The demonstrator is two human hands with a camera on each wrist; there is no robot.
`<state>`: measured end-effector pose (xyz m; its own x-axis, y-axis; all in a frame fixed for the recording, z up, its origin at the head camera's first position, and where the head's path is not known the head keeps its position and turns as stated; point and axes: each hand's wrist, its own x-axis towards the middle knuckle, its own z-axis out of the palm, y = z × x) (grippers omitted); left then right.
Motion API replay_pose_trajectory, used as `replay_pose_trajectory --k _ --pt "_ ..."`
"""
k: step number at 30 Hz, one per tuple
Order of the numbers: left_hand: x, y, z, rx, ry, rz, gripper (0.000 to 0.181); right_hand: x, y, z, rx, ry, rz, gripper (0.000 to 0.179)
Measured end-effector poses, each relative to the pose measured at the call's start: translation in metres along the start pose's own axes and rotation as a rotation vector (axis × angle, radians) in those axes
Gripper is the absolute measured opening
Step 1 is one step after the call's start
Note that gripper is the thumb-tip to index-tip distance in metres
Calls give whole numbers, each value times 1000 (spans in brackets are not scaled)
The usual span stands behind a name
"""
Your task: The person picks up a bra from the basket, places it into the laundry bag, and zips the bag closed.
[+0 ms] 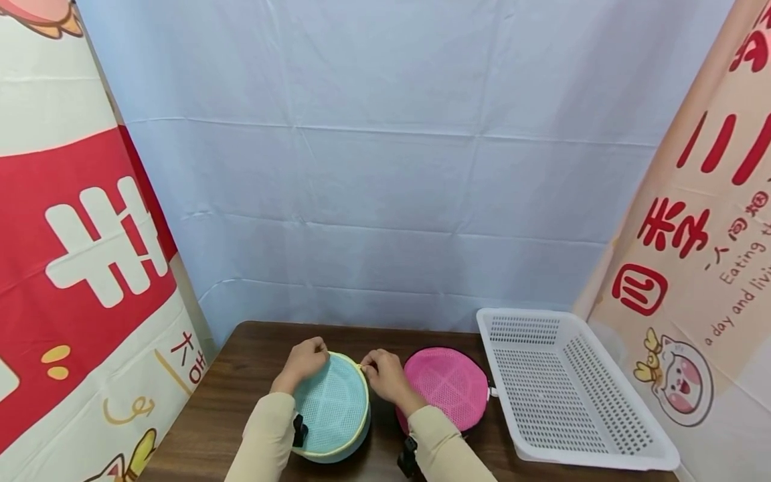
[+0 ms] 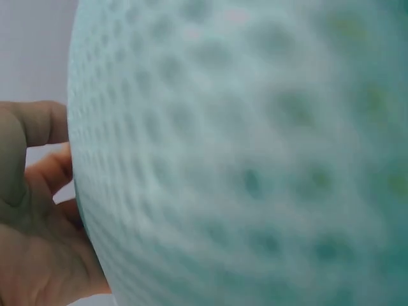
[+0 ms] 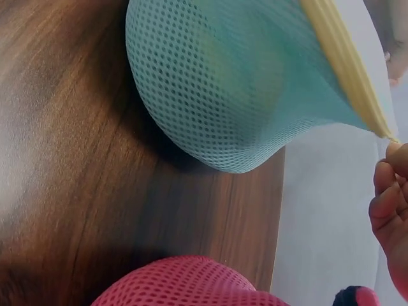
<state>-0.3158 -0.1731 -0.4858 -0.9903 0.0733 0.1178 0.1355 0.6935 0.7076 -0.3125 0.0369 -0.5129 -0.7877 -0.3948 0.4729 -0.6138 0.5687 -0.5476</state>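
Note:
A round light-blue mesh laundry bag (image 1: pixel 330 402) with a yellow zipper band (image 3: pixel 341 54) around its top stands on the table. At its far left rim, my left hand (image 1: pixel 306 361) pinches the edge; in the left wrist view the bag's mesh (image 2: pixel 191 140) hides those fingertips. My right hand (image 1: pixel 387 376) pinches the end of the yellow zipper at the right rim, and the mesh there is drawn out to a point. Yellowish patches show faintly through the bag's side in the right wrist view. Just right of my right hand sits a pink mesh laundry bag (image 1: pixel 448 385).
A white plastic basket (image 1: pixel 502 395) with slotted walls stands at the right of the dark wooden table (image 1: pixel 231 402). A small white tag (image 1: pixel 493 391) sticks out from the pink bag towards it. Cloth curtains (image 1: pixel 385 174) hang behind and at both sides.

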Motion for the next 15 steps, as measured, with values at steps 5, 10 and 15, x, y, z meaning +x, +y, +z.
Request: replay_pose_trajectory --k 5,10,15 --pt "-5 -3 1 -89 66 -80 18 -2 0 -2 -2 -13 8 10" --pt "-7 -3 3 -99 150 -117 18 -2 1 -3 -6 -10 9 11" --pt "-8 -6 4 -107 172 -174 13 -3 1 -6 6 -3 -11 10"
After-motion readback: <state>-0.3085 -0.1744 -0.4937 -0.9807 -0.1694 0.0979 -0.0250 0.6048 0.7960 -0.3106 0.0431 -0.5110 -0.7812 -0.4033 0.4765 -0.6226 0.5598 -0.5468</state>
